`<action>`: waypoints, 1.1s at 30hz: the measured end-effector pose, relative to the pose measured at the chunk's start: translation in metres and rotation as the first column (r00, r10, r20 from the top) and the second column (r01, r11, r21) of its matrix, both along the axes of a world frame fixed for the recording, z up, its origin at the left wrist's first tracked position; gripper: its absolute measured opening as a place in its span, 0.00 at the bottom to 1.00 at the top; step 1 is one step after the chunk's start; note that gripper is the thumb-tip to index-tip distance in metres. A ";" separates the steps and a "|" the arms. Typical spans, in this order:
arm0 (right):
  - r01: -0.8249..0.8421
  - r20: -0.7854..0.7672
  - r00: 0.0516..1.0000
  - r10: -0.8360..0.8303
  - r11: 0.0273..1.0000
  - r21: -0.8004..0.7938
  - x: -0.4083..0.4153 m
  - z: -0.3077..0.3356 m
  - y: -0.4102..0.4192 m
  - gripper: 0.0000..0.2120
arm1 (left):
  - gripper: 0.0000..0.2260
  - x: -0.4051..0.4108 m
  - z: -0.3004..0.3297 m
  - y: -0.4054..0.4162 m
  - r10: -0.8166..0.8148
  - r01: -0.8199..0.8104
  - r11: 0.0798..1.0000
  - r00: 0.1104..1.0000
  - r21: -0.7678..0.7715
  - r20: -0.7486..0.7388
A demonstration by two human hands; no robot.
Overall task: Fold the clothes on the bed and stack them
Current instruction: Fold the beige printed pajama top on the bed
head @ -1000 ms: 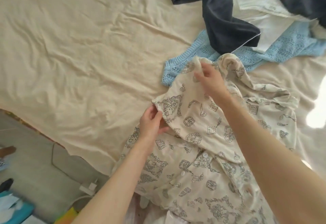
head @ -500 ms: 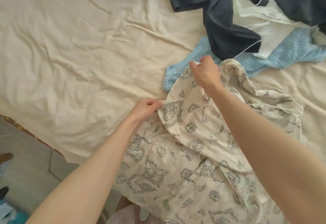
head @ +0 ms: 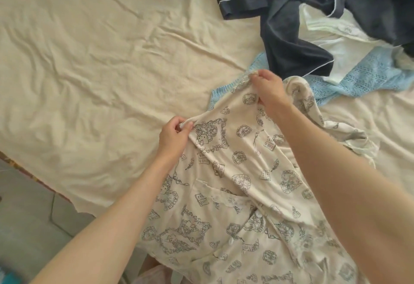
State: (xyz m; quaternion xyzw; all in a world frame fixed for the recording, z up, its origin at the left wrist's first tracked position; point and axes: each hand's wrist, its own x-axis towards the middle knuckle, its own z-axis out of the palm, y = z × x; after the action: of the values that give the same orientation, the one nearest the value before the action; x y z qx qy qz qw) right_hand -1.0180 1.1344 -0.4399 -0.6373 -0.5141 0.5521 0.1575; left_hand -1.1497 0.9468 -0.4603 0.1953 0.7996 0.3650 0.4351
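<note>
Both hands are spreading wider apart than a second ago, stretching the printed top (head: 242,171) taut. The left hand (head: 173,133) and right hand (head: 267,87) are each pinching its upper edge, near the bed's (head: 89,71) near edge. The hem is hanging off and could be dragging the top floorward.

No wording can be read anywhere: the white garment (head: 336,37) on the bed carries a small grey mark near its neckline, too small and blurred to make out, and the printed pyjama top (head: 235,171) shows only drawn motifs.
</note>
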 end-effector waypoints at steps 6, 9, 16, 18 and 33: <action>-0.079 0.108 0.992 0.070 0.994 0.076 0.034 -0.004 -0.042 0.17 | 0.14 0.006 -0.001 -0.015 -0.046 0.023 0.996 0.956 -0.082 -0.289; -0.132 0.238 0.967 0.092 0.978 0.160 0.080 0.000 -0.086 0.15 | 0.13 0.032 0.013 -0.032 -0.222 0.215 0.974 0.844 -0.069 -0.489; -0.138 0.530 0.841 0.106 0.990 0.022 0.220 0.002 -0.176 0.14 | 0.07 0.153 0.033 -0.094 -0.438 0.438 0.887 0.898 -0.145 0.031; -0.170 0.593 0.783 0.188 0.982 -0.088 0.252 0.001 -0.188 0.13 | 0.06 0.180 0.036 -0.104 -0.261 0.326 0.918 0.926 -0.227 0.273; -0.078 0.294 0.945 0.146 0.970 -0.232 0.303 0.031 -0.172 0.10 | 0.07 0.278 0.038 -0.084 0.020 0.148 0.880 0.938 -0.451 0.347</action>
State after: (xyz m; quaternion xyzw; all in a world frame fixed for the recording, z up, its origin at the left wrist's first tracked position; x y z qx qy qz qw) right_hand -0.7154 0.9626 -0.4092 -0.6986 -0.5046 0.5066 -0.0270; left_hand -0.8713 0.8629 -0.4220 0.0444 0.7693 0.1734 0.6133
